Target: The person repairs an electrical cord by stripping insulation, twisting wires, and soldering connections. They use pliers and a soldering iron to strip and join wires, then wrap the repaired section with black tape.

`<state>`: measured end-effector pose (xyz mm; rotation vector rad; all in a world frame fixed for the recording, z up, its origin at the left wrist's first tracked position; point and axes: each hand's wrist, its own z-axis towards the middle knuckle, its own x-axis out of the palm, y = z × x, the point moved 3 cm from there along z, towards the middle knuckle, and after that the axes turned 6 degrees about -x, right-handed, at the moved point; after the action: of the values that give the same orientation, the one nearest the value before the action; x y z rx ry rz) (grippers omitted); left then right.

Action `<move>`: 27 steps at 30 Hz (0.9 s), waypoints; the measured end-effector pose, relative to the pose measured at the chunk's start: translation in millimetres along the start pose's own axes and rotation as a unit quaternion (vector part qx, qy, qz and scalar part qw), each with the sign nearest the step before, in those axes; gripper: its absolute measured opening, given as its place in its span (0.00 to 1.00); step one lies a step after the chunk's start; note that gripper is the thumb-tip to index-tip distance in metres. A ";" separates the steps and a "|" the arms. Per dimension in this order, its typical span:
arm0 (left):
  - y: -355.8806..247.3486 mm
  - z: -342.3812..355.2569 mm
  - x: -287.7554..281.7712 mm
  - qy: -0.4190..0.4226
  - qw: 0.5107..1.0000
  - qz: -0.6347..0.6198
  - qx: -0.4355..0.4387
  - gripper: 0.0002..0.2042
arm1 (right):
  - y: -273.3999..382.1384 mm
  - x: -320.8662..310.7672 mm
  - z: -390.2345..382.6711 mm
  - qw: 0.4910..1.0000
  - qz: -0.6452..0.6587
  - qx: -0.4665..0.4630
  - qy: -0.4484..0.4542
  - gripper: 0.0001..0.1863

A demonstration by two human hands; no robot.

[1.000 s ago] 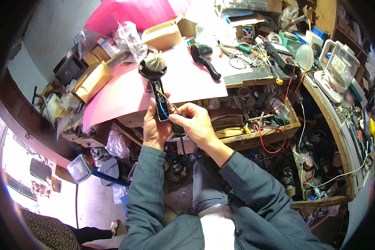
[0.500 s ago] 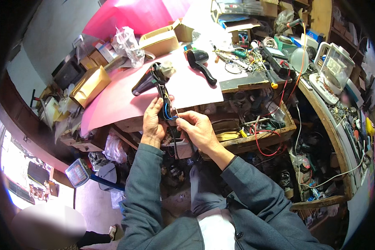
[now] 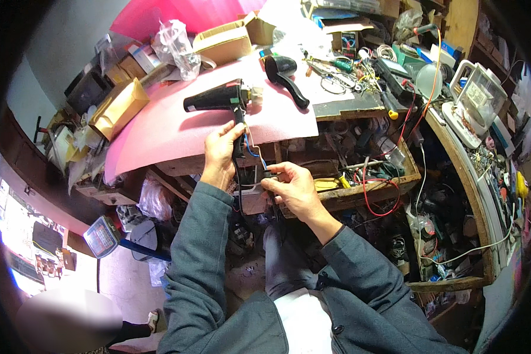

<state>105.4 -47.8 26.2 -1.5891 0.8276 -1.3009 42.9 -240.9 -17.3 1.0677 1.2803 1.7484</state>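
An opened black hair dryer (image 3: 213, 99) hangs over the pink sheet, its nozzle toward the left and inner parts bared at its right end. My left hand (image 3: 219, 156) is closed around its handle. Blue and white wires (image 3: 252, 151) run from the handle to a black cord end (image 3: 269, 174), pinched between thumb and fingers of my right hand (image 3: 298, 192). Farther back on the sheet lies a loose black dryer casing part (image 3: 290, 88) with a curved handle.
A pink sheet (image 3: 159, 138) covers the bench. Behind it stands an open cardboard box (image 3: 223, 46). Pliers, wires and a yellow-tipped screwdriver (image 3: 390, 107) lie to the right. Below is an open wooden drawer (image 3: 366, 192) of tools and red leads. A person's leg (image 3: 130, 334) shows at lower left.
The dryer has turned, so its barrel now lies nearly level. My right hand has moved slightly right and down, drawing the cord end and wires away from the handle.
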 end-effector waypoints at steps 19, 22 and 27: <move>5.2 11.7 -10.5 -0.011 1.000 -0.006 -0.005 0.07 | 16.5 4.9 -34.5 0.993 0.067 0.082 0.059 0.20; 2.5 10.2 -5.2 -0.028 1.000 -0.001 -0.002 0.06 | 7.8 2.2 -38.2 0.995 0.043 0.063 0.060 0.22; 2.0 6.4 -4.5 -0.035 0.999 -0.005 -0.005 0.06 | 12.2 8.3 -46.4 0.996 -0.075 0.034 0.032 0.22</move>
<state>110.7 -43.1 22.4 -1.6383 0.7843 -1.2440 -3.6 -254.1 -11.6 0.9351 1.4308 1.6479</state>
